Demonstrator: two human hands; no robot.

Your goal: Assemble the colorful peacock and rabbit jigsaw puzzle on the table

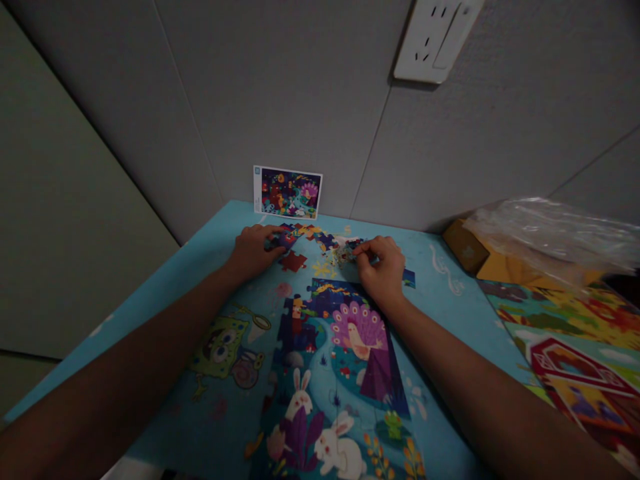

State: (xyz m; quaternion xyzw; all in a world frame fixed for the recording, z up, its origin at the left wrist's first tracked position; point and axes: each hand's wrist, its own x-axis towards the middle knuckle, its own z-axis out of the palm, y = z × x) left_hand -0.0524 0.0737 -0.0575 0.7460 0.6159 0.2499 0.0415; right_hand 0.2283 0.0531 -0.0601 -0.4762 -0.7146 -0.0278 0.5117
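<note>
The joined puzzle shows a pink-purple peacock, 2 white rabbits, a green frog and a pale blue stream against navy and violet. The light blue tabletop carries a yellow cartoon figure. 1 loose piece looks rust red, though the dim light leaves its shade uncertain. The picture card is white-edged, the wall grey, the socket plate white, the box orange-brown.

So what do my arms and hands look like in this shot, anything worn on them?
Your left arm and right arm show no sleeves. Your left hand and right hand are ungloved. I see no watch or bracelet; it's too dim for finer marks.
</note>
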